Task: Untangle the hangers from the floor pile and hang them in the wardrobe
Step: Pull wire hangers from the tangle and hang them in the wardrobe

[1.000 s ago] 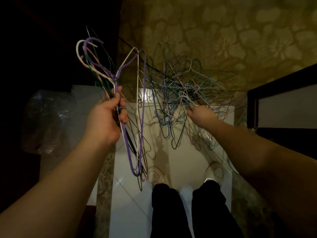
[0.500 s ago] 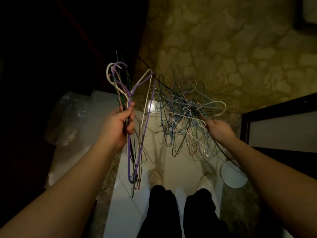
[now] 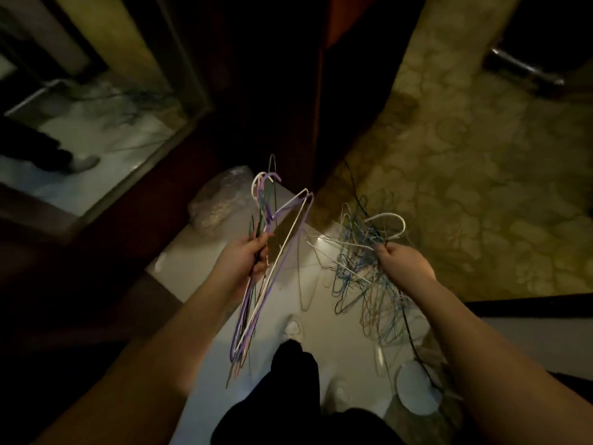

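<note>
White floor tile (image 3: pixel 205 374): left hand (image 3: pixel 245 260) grips sorted hangers (image 3: pixel 256 303); right hand (image 3: pixel 402 263) pinches tangled hangers (image 3: pixel 362 271). Light, springy, snag-prone wire; hold necks.

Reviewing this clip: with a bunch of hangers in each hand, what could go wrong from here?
The right hand grips a white hanger still caught in the tangled pile; pulling may drag the whole knot up or bend wires. The left hand grips a loose bundle that could slip or snag the pile. Dim light hides crossings.
</note>
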Motion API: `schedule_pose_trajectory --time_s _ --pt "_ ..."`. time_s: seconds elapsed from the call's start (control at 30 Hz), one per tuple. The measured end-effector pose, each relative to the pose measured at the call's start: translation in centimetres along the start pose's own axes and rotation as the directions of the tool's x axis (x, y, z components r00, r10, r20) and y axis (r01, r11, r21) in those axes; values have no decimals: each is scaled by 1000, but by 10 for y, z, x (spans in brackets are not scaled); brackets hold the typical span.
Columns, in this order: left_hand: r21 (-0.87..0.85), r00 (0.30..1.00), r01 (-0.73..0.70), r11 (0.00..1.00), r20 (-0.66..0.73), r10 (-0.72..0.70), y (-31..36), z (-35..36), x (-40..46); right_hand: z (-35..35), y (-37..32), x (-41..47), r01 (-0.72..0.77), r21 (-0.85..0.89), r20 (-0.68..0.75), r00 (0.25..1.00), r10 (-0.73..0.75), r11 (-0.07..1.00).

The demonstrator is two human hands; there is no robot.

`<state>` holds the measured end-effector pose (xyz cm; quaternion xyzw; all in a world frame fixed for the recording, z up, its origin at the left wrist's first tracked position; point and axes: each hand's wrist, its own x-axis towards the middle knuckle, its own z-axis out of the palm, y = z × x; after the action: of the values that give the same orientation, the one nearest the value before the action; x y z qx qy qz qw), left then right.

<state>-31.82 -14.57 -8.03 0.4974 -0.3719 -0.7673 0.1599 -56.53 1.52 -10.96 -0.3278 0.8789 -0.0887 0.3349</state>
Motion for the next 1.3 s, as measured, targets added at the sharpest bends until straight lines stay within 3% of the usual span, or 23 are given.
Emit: schedule_pose_trajectory --time_s 0.2,0.4,0.6,0.8,0.97,1.3 --pt "-70 974 -99 993 -210 82 -47 -65 -120 21 -48 -76 311 -155 90 950 -300 938" --pt "-95 904 -186 978 -406 132 -79 -121 -258 49 -102 -152 562 -150 235 820 -522 814" --pt "-85 747 -295 952 -642 174 -103 -180 -373 78 -188 -224 744 -95 339 649 -681 662" --pt "-36 594 -428 903 -764 251 -109 -248 -467 115 -282 -313 863 -63 374 486 -790 501" --pt "-16 513 -530 848 -803 305 -106 -315 -534 166 -357 -380 925 41 330 345 -879 378" --pt "106 383 -604 790 -830 405 -74 -446 -634 236 -491 -483 955 -20 167 295 -941 296"
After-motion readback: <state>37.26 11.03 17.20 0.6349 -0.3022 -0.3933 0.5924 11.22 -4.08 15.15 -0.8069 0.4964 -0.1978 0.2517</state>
